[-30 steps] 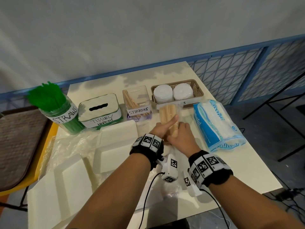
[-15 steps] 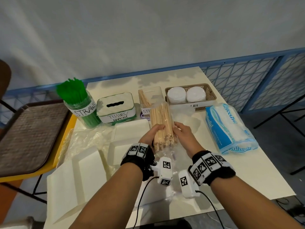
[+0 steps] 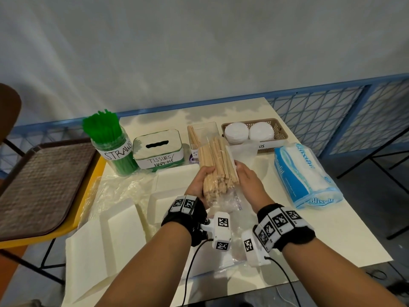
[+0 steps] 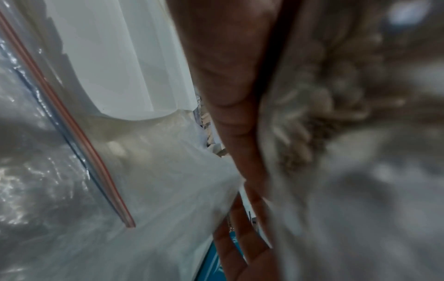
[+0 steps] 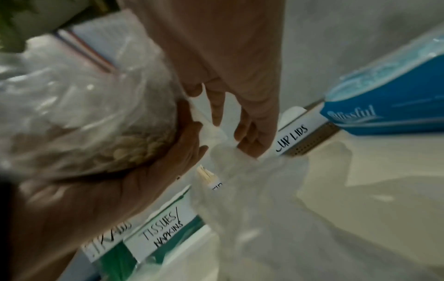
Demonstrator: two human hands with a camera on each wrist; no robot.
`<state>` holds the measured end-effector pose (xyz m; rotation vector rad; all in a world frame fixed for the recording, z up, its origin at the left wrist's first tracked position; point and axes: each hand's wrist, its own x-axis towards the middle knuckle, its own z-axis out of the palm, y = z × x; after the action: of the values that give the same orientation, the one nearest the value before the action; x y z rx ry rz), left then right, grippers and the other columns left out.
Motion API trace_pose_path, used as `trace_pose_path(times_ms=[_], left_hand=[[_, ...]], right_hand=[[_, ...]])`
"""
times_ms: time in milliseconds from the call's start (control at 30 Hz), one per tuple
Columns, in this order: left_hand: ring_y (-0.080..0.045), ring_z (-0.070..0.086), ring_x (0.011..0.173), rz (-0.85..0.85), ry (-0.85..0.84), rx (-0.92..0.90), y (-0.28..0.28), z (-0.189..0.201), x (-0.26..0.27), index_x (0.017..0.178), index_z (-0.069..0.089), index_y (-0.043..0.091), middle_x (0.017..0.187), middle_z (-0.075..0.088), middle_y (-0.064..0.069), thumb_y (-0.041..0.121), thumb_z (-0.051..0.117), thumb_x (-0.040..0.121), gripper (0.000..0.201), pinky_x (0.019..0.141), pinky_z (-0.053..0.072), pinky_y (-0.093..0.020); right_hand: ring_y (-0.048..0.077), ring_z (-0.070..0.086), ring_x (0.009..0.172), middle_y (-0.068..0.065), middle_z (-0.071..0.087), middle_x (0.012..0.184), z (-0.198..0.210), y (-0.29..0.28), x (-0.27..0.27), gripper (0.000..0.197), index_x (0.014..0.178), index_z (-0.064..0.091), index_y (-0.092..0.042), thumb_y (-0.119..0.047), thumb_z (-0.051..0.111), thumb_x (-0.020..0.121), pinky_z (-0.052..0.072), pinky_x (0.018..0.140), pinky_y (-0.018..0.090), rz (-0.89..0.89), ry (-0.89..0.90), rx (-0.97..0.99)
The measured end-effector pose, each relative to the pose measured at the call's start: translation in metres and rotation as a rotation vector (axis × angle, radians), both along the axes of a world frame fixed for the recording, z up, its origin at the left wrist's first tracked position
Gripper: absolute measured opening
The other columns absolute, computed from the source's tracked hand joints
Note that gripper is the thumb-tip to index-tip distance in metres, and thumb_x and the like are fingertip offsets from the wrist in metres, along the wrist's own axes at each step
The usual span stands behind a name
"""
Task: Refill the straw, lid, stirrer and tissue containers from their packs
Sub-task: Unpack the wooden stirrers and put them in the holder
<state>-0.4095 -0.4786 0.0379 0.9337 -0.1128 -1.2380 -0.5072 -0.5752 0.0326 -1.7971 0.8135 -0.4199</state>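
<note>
Gripping the bagged stirrer bundle above the surface, left hand and right hand are curling fingers round it in the head view; left wrist view is blurring; right wrist view is showing left fingers cupping stick ends.

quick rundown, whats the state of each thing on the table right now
stirrer pack: lifted, tilted, gripped by left hand and right hand
stirrer container: nearly empty
straw jar: full
tissue box: closed
lid basket: holds two stacks
tissue pack: lying flat
</note>
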Motion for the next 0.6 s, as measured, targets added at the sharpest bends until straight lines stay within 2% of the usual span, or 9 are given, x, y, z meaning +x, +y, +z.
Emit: trace_pose_path(times_ms=[67,133,233,333,400,500,533,600], left_hand=[[-0.024,0.069,0.070,-0.008,0.002,-0.008,0.002,0.000,0.002,0.088,0.074,0.008,0.083,0.071,-0.011,0.029,0.050,0.077,0.034,0.069,0.057,-0.033],[-0.023,0.069,0.065,-0.033,-0.001,-0.004,0.006,0.004,0.003,0.093,0.069,0.006,0.077,0.072,-0.012,0.027,0.041,0.087,0.035,0.063,0.059,-0.032],[-0.021,0.070,0.064,-0.065,-0.095,0.096,0.009,0.012,0.004,0.105,0.060,0.007,0.076,0.072,-0.010,0.027,0.036,0.095,0.033,0.060,0.058,-0.030],[-0.021,0.067,0.076,-0.028,-0.190,0.141,0.009,0.017,0.009,0.126,0.052,0.003,0.090,0.068,-0.011,0.027,0.042,0.095,0.041,0.070,0.054,-0.032],[-0.021,0.067,0.072,-0.046,-0.176,0.155,0.011,0.019,0.011,0.122,0.056,0.007,0.087,0.067,-0.010,0.039,0.040,0.094,0.046,0.066,0.055,-0.029],[-0.019,0.067,0.058,-0.066,-0.146,0.095,0.015,0.015,0.012,0.103,0.063,0.010,0.070,0.070,-0.008,0.057,0.025,0.094,0.061,0.053,0.056,-0.026],[-0.017,0.066,0.055,-0.054,-0.148,0.075,0.016,0.012,0.012,0.100,0.063,0.011,0.066,0.068,-0.007,0.059,0.024,0.092,0.063,0.050,0.055,-0.024],[-0.018,0.065,0.055,-0.038,-0.122,0.062,0.019,0.008,0.011,0.098,0.064,0.011,0.066,0.067,-0.007,0.062,0.030,0.087,0.063,0.053,0.055,-0.025]], right_hand=[[0.017,0.058,0.107,0.002,0.062,0.118,0.005,0.000,0.001,0.042,0.128,0.051,-0.022,-0.045,0.035,0.097,0.046,0.098,0.039,-0.019,0.004,0.200],[0.019,0.061,0.100,0.005,0.065,0.112,0.012,0.003,0.000,0.037,0.122,0.055,-0.023,-0.044,0.042,0.095,0.050,0.092,0.040,0.014,-0.032,0.315],[0.021,0.060,0.088,0.010,0.066,0.106,0.023,0.006,0.000,0.027,0.114,0.060,-0.021,-0.035,0.047,0.095,0.048,0.077,0.036,0.047,-0.077,0.276],[0.018,0.058,0.086,0.011,0.062,0.098,0.027,0.006,0.001,0.025,0.118,0.057,-0.020,-0.020,0.049,0.095,0.047,0.077,0.031,0.026,-0.129,0.195],[0.014,0.057,0.081,0.006,0.060,0.092,0.028,0.007,0.002,0.023,0.114,0.058,-0.020,-0.015,0.052,0.092,0.047,0.072,0.025,0.046,-0.118,0.133],[0.010,0.054,0.079,-0.004,0.055,0.095,0.032,0.014,0.005,0.011,0.101,0.056,-0.020,-0.019,0.058,0.090,0.042,0.060,0.020,0.083,-0.104,0.147],[0.010,0.053,0.079,-0.002,0.055,0.098,0.032,0.016,0.006,0.007,0.097,0.055,-0.019,-0.020,0.058,0.090,0.041,0.059,0.020,0.088,-0.101,0.143],[0.012,0.051,0.079,0.000,0.056,0.095,0.035,0.017,0.008,0.005,0.088,0.053,-0.017,-0.017,0.056,0.091,0.043,0.064,0.022,0.074,-0.091,0.087]])
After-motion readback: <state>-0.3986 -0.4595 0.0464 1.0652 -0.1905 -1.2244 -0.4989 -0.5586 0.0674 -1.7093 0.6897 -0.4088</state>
